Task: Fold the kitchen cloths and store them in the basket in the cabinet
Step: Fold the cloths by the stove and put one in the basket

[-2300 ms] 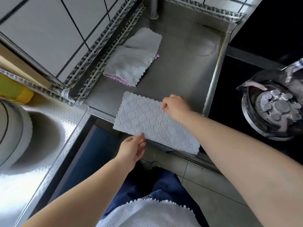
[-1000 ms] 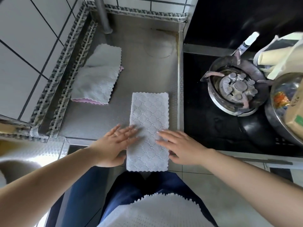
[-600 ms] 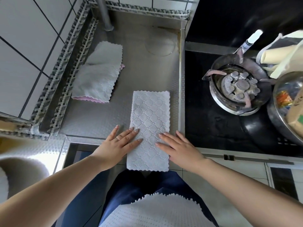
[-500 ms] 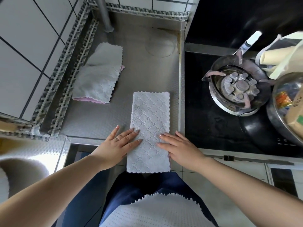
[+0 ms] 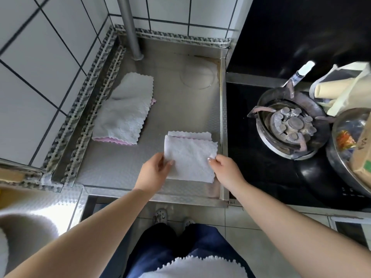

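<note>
A white quilted kitchen cloth, folded over on itself into a near square, lies on the steel counter near its right rim. My left hand pinches its left edge. My right hand pinches its right edge. Its upper layer sits slightly short of the lower layer's far edge. A loose pile of grey and pink cloths lies at the counter's left, by the tiled wall. Neither the basket nor the cabinet is in view.
A metal pipe rises at the counter's back. To the right is a black stove with a gas burner, a steel bowl with packets and a bag. A sink edge is at lower left. Another white cloth hangs at my waist.
The long cloth, which hung over the counter's front edge under my flat hands, has been folded in half away from me. Both hands now pinch its side edges. The view has widened.
</note>
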A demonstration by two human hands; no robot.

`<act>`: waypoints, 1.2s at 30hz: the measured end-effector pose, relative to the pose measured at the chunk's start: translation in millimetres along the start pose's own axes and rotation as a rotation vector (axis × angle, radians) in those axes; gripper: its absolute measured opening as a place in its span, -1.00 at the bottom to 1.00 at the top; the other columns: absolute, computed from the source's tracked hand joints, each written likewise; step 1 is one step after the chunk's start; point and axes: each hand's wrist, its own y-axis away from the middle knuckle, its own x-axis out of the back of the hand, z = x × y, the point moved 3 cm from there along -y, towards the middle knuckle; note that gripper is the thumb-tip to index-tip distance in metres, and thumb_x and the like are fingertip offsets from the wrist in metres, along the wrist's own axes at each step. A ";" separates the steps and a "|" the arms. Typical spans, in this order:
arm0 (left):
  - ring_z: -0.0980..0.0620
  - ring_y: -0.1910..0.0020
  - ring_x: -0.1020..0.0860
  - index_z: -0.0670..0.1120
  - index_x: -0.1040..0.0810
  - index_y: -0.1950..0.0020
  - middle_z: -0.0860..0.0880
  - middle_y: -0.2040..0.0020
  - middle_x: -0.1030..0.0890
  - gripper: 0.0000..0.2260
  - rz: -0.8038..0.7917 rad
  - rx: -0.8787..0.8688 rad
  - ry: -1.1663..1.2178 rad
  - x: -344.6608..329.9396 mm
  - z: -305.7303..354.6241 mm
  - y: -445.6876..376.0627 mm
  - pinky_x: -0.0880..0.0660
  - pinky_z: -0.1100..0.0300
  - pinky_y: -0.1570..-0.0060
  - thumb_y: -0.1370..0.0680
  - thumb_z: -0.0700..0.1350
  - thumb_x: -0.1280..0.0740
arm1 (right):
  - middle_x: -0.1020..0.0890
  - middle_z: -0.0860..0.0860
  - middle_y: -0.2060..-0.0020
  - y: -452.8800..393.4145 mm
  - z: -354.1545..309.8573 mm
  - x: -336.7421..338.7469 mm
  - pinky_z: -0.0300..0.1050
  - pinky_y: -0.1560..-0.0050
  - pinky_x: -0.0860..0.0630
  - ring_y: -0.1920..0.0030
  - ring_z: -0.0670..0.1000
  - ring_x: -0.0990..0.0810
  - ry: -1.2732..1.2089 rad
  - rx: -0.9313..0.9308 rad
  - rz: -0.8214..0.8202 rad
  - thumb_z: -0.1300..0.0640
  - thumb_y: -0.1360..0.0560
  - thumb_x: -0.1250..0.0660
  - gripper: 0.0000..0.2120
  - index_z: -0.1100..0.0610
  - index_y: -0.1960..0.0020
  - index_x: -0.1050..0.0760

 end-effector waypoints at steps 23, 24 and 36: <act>0.00 0.07 -0.50 -0.10 -0.41 -0.20 -0.02 -0.02 -0.55 -0.72 -0.083 0.219 -0.010 -3.0 9.7 -54.5 -0.39 0.19 0.13 -0.55 -0.01 -0.30 | -0.45 0.06 0.29 -51.0 -9.0 -1.4 -0.36 0.62 -0.26 0.39 -0.03 -0.41 0.078 -0.153 0.061 0.03 -0.61 -0.11 -0.73 0.22 -0.04 -0.44; 0.00 0.08 -0.50 -0.10 -0.38 -0.18 -0.01 0.00 -0.53 -0.69 -0.075 0.230 0.001 -2.0 9.8 -53.9 -0.39 0.18 0.14 -0.53 0.01 -0.32 | -0.50 0.06 0.25 -50.7 -10.1 -1.0 -0.32 0.57 -0.31 0.36 -0.02 -0.45 0.063 -0.162 0.073 0.01 -0.61 -0.12 -0.73 0.20 -0.07 -0.44; -0.11 -0.25 -0.51 -0.12 -0.53 -0.26 -0.09 -0.20 -0.57 -0.59 0.011 -0.524 -0.671 -24.0 34.6 -49.5 -0.37 -0.11 -0.28 -0.47 -0.11 -0.12 | -0.03 0.00 -0.54 -28.0 -48.4 -40.1 -0.05 -0.48 0.12 -0.53 -0.02 0.04 0.499 0.335 0.151 0.06 -0.60 -0.12 -0.49 0.05 -0.52 -0.09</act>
